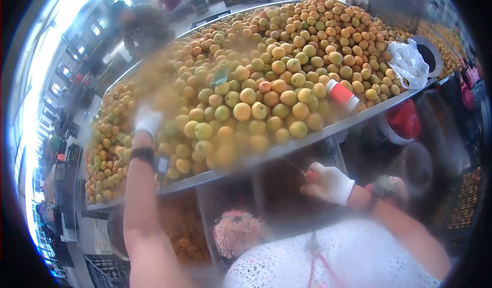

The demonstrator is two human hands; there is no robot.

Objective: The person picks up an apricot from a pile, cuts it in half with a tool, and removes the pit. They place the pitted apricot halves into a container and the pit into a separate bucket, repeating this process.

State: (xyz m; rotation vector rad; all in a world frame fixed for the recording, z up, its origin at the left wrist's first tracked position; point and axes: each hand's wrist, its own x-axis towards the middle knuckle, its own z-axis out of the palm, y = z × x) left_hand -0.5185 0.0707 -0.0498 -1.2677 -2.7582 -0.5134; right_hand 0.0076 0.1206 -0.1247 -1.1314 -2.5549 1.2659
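A big heap of orange-yellow and greenish apricots [246, 111] lies on a metal-edged table [287, 147]. My left hand [147, 120], in a white glove, reaches to the left part of the heap; its fingers are lost in blur, so whether it grips a fruit cannot be seen. In front of the table's near edge is my right hand [328, 183], also gloved in white. Its fingers are closed around a small tool with a red handle [311, 176] and a thin blade-like end pointing left, mostly hidden by the hand.
A red-and-white cylinder [342, 94] and a white plastic bag [408, 62] lie at the heap's right. Below the near edge are bins, one holding apricots [184, 231]. A red bag [403, 119] hangs over a pail. Black crates [105, 270] stand around; a blurred person [141, 27] is across the table.
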